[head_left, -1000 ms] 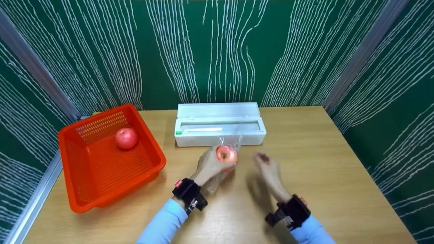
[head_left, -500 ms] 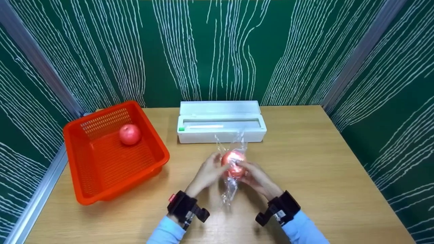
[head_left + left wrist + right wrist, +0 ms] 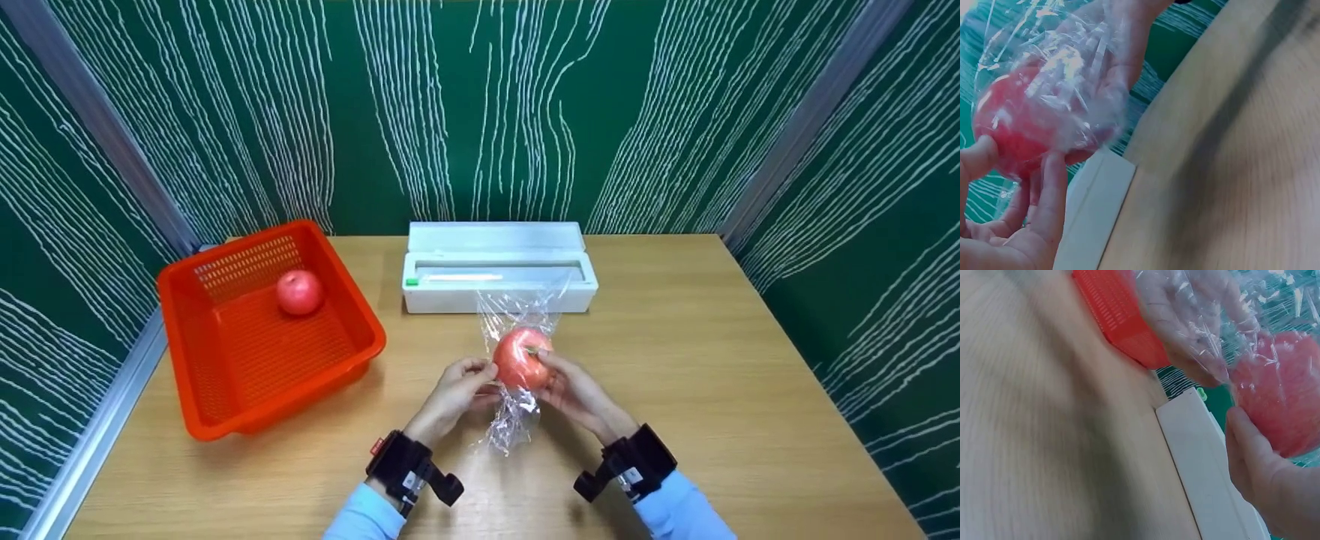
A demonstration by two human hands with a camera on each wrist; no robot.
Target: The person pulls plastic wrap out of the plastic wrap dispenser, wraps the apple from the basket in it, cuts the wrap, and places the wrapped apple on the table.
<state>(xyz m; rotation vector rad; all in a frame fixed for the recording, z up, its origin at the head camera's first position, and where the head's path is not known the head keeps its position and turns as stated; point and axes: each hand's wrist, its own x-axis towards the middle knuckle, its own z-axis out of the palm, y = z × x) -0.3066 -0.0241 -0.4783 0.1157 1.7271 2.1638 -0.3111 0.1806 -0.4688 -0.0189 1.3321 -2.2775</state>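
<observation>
Both hands hold a red apple (image 3: 517,360) above the table in front of the white box. Clear plastic wrap (image 3: 514,424) covers it, with loose ends sticking out toward the box and toward the person. My left hand (image 3: 454,394) has its thumb and fingers at the apple's left side; the left wrist view shows its thumb and fingertips against the wrapped red skin (image 3: 1016,129). On the opposite side my right hand (image 3: 581,397) grips the apple, its thumb near the stem. Crinkled film hides part of the apple in the left wrist view.
An orange-red plastic basket (image 3: 281,412) stands at the left with another apple (image 3: 300,292) inside. Behind the hands, a long white plastic-wrap dispenser (image 3: 499,300) has its lid raised. Green panels with white lines (image 3: 517,112) enclose the wooden table (image 3: 735,420).
The right hand, apart from the apple at first, has come in and taken hold of its right side. The left hand's hold has shifted to the left side; the wrap's ends now spread out.
</observation>
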